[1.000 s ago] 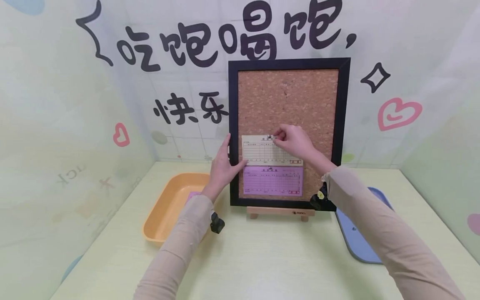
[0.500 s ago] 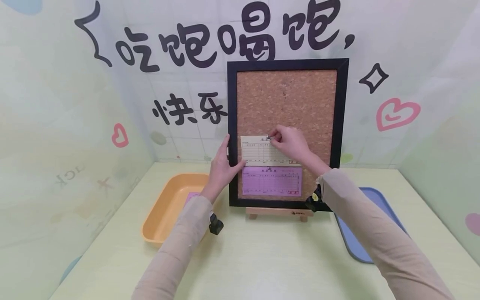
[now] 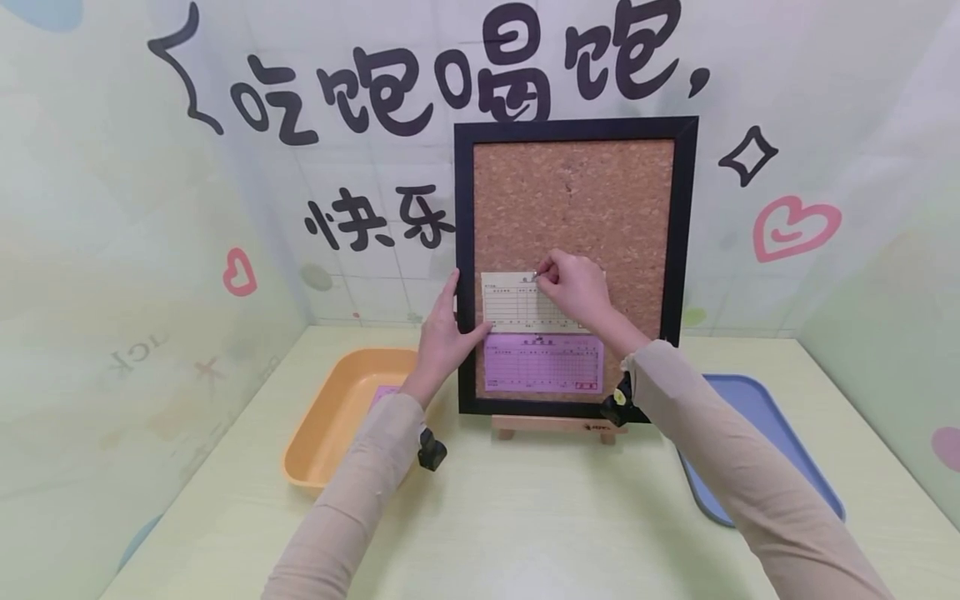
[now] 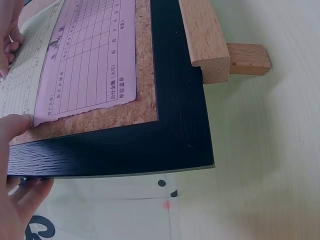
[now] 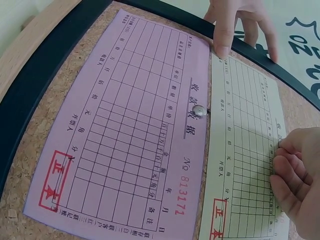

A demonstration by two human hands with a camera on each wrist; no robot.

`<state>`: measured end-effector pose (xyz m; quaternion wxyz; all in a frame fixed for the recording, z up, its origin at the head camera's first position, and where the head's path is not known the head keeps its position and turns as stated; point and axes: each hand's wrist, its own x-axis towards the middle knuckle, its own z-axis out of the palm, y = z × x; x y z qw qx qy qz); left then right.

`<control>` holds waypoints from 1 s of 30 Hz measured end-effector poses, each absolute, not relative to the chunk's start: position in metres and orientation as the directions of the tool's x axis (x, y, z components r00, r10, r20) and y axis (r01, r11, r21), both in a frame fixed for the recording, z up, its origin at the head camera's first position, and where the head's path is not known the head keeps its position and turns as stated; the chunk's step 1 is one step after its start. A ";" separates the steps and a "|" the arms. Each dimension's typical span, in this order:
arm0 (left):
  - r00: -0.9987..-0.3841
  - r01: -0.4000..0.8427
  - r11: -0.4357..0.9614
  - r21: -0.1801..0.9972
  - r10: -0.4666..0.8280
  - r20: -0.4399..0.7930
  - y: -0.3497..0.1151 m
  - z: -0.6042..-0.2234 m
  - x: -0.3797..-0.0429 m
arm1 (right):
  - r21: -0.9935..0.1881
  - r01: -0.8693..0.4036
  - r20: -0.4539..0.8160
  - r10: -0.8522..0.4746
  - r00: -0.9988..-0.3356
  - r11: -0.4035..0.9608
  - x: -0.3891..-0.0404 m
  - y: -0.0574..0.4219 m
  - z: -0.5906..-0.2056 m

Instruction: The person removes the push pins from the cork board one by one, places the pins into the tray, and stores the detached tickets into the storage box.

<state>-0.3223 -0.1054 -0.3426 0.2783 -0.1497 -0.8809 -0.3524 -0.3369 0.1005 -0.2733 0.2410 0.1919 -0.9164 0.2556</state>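
A black-framed corkboard (image 3: 573,196) leans upright, with a pale yellow receipt slip (image 3: 506,307) on its lower half. Just below is a purple receipt slip (image 3: 543,367), fixed by a silver thumbtack (image 5: 199,110). My left hand (image 3: 446,340) grips the frame's left edge, fingers behind and thumb on the yellow slip's lower left corner. At the top of the yellow slip, my right hand (image 3: 576,287) pinches a small silver thumbtack (image 3: 534,276) between thumb and index finger. In the right wrist view those fingers hide the tack, and the hand covers part of the yellow slip.
A small wooden easel (image 3: 555,423) supports the board. To the left stands an orange tray (image 3: 300,450) with a purple slip (image 3: 384,392) inside, partly behind my left forearm. On the right lies a blue tray (image 3: 787,442), partly covered by my right sleeve. A printed wall stands behind.
My right hand has shifted slightly left along the yellow slip's top, its forearm swinging left and uncovering more of the blue tray. The left hand has kept its hold.
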 end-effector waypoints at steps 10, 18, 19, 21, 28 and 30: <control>-0.801 0.460 0.705 0.539 0.068 0.595 -0.105 -0.344 -0.323 | -0.380 -0.472 0.539 -0.225 -0.812 0.795 -0.337 0.101 -0.273; -0.801 0.457 0.707 0.540 0.063 0.595 -0.105 -0.344 -0.324 | -0.380 -0.480 0.539 -0.233 -0.810 0.791 -0.336 0.102 -0.273; -0.804 0.455 0.706 0.543 0.063 0.591 -0.105 -0.344 -0.324 | -0.379 -0.480 0.537 -0.234 -0.810 0.792 -0.336 0.102 -0.273; -0.809 0.453 0.701 0.550 0.063 0.585 -0.105 -0.344 -0.324 | -0.374 -0.480 0.533 -0.240 -0.812 0.793 -0.336 0.102 -0.272; -0.810 0.457 0.688 0.564 0.059 0.584 -0.105 -0.343 -0.323 | -0.364 -0.480 0.483 -0.279 -0.830 0.798 -0.336 0.103 -0.266; -0.808 0.455 0.691 0.562 0.054 0.587 -0.105 -0.343 -0.322 | -0.362 -0.479 0.466 -0.289 -0.836 0.800 -0.336 0.103 -0.264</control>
